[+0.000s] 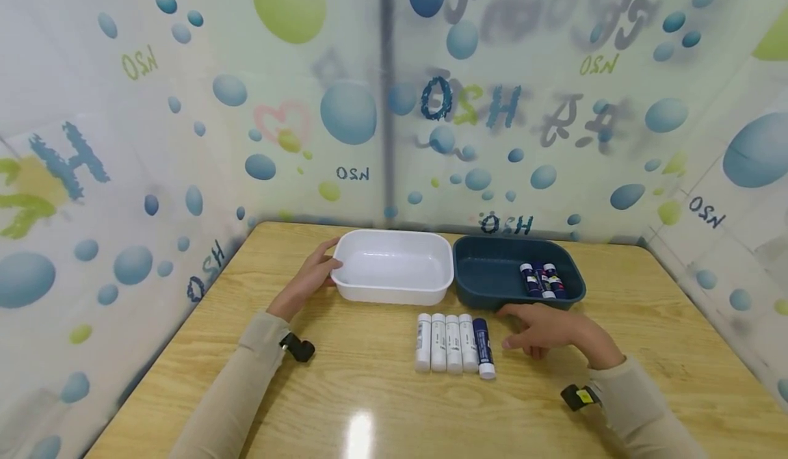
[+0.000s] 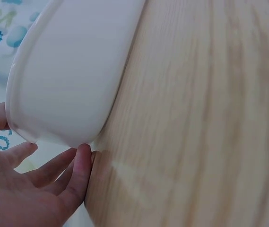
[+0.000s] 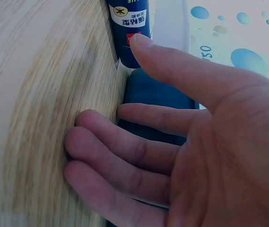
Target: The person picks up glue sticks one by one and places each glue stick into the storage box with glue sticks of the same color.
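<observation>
My left hand is at the left end of a white plastic bin, its thumb over the rim and its fingers against the outer wall. The left wrist view shows those fingertips touching the bin's rounded corner. My right hand holds nothing; its fingers are loosely bent near the table, in front of a dark blue bin. Nearest its thumb lies a dark blue glue stick with a white end. Beside that stick, several white glue sticks lie in a row.
Three dark blue glue sticks lie in the right part of the dark blue bin. Both bins stand side by side toward the back of the wooden table. Printed curtains enclose the back and sides.
</observation>
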Tool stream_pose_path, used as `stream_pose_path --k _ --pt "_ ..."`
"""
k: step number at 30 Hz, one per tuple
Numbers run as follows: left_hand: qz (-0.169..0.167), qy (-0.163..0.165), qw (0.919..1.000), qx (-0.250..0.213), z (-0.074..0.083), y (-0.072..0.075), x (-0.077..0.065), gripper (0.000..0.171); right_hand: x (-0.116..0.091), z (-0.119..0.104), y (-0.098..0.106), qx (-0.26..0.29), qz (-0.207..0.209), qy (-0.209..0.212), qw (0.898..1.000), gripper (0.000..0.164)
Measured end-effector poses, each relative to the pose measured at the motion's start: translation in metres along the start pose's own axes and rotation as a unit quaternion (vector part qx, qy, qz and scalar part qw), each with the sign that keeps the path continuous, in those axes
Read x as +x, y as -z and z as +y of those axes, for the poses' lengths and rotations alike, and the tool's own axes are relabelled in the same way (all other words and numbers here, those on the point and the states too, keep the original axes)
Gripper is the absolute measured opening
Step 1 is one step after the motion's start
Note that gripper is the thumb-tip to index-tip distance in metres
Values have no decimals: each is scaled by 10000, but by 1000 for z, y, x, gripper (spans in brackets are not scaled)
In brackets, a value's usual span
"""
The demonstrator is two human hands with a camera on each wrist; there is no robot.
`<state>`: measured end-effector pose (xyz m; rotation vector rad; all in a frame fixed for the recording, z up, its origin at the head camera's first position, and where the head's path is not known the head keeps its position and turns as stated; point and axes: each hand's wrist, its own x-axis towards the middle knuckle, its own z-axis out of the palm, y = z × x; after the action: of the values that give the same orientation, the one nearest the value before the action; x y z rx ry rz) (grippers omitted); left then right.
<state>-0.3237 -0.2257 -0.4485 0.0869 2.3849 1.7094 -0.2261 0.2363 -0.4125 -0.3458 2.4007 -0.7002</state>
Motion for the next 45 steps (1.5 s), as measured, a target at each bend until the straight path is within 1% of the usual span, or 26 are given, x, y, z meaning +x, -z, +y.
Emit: stream_pose_path --k 5,13,22,24,28,31,33,39,45 --pt "77 -78 9999 86 -3 -1 -1 66 0 0 -1 8 4 -20 10000 63" --pt "175 -144 9997 114 -3 -3 -1 65 0 -3 -1 -75 62 77 9999 61" --pt "168 -158 9997 106 -2 -3 -1 65 3 0 -2 -52 76 201 9998 59" --pt "144 -144 9997 108 -2 -3 -1 65 4 1 -2 -28 61 258 9996 58" --pt "96 -119 9999 48 -3 -2 -1 65 4 2 -2 -86 69 519 9986 53" --pt "75 -168 9998 -49 -3 -1 -1 66 4 2 0 -174 110 758 9969 48" --pt "75 -195 9997 -86 -3 0 -1 66 5 2 0 -186 138 838 9962 45" --pt "64 -146 9998 -69 -3 1 1 67 7 3 0 -104 112 960 9953 41" --pt "57 -104 9999 -30 -3 0 0 66 10 5 -2 -59 94 1071 9942 43"
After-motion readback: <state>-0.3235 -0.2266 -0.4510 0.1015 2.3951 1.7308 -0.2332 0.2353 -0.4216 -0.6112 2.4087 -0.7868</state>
